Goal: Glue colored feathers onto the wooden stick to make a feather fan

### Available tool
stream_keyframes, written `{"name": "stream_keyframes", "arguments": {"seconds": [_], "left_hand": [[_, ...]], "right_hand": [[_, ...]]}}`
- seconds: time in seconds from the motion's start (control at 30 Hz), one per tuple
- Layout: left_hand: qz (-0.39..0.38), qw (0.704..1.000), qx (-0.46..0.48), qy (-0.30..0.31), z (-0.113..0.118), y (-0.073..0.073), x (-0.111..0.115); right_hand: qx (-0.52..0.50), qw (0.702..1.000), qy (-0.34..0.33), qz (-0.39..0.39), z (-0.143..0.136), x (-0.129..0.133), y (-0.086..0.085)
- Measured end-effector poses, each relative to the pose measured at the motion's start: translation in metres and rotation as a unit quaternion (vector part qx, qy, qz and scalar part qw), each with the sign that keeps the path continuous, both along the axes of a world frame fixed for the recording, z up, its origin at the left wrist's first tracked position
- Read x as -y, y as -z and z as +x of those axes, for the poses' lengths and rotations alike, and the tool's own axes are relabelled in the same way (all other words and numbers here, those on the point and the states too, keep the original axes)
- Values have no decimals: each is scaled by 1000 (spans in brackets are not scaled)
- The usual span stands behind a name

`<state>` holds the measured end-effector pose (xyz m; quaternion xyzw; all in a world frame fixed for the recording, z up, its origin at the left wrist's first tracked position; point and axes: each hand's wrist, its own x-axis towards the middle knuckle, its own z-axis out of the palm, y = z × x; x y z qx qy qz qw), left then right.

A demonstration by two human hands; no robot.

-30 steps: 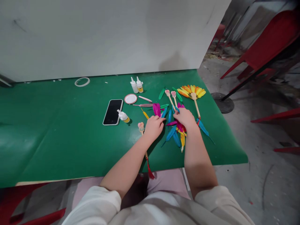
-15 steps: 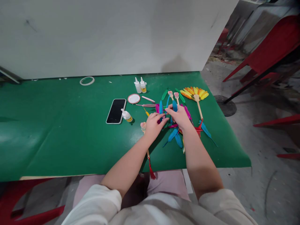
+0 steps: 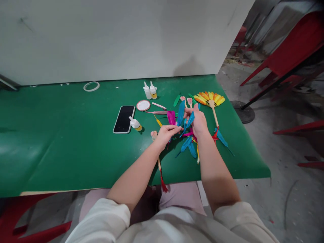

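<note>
My left hand [image 3: 165,135] is closed, thumb and fingertips pinching the lower end of an upright blue feather [image 3: 180,114]. Close beside it, my right hand [image 3: 199,122] has its fingers curled around another blue feather [image 3: 188,122], which slants down toward the left fingertips. Magenta feathers [image 3: 171,117] lie just behind my left hand. Beneath and in front of my right wrist are loose blue feathers [image 3: 186,144], mixed with magenta and yellow ones. A wooden fan handle [image 3: 159,164] with a red tassel [image 3: 163,183] passes partly under my left forearm.
A finished-looking yellow and orange feather fan [image 3: 210,98] lies at the right. To the left are a phone [image 3: 124,119], a small glue bottle [image 3: 136,124] and a round dish [image 3: 143,105]. Two white bottles [image 3: 150,91] stand behind, and a tape ring [image 3: 91,86] lies farther left.
My right hand has turned and moved slightly right, away from the left fingers. The blue feathers are now spread apart between the hands. The view has shifted a little.
</note>
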<state>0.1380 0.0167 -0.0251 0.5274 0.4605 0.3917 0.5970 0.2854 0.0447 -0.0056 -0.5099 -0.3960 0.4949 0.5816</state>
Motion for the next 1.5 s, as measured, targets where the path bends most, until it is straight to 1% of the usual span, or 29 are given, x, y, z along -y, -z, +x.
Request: {"name": "stream_keyframes", "arguments": {"seconds": [0.07,0.17,0.27,0.37,0.47,0.6,0.8,0.9,1.03,1.17,1.27,1.33,1.37,1.43,1.5], "left_hand": [[-14,1000,7,8,1,-1,0],[-27,999,11,21,1,0,0],[-34,999,7,40,2,0,1],[-41,997,2,64,2,-2,2],[-44,996,0,75,2,-4,3],[-46,996,0,76,2,-5,3],[-42,995,-6,90,2,-6,4],[-33,996,-10,86,1,-5,4],[-25,998,-13,63,0,-5,3],[-17,999,-20,40,-1,-10,3],[-9,999,-32,28,-1,-10,3],[3,999,-41,10,-1,-8,2],[11,999,-43,-2,-1,-6,1],[28,998,-42,-21,-1,-2,-1],[43,998,-42,-24,-1,0,-4]], "right_hand": [[40,999,-9,-9,1,0,1],[96,994,-41,-17,3,3,0],[127,990,-63,-8,3,6,-1],[138,988,-62,5,4,8,-2],[152,987,-55,22,5,8,-2],[168,982,-75,36,8,6,-1],[157,982,-93,46,4,6,2],[118,987,-100,34,3,6,3],[78,995,-60,29,5,6,-1],[111,991,-74,14,6,9,-6],[139,987,-80,6,6,12,-8],[126,990,-64,1,8,12,-8],[114,992,-44,0,9,11,-8],[87,996,22,1,14,8,-7],[57,995,86,3,19,5,-5]]}}
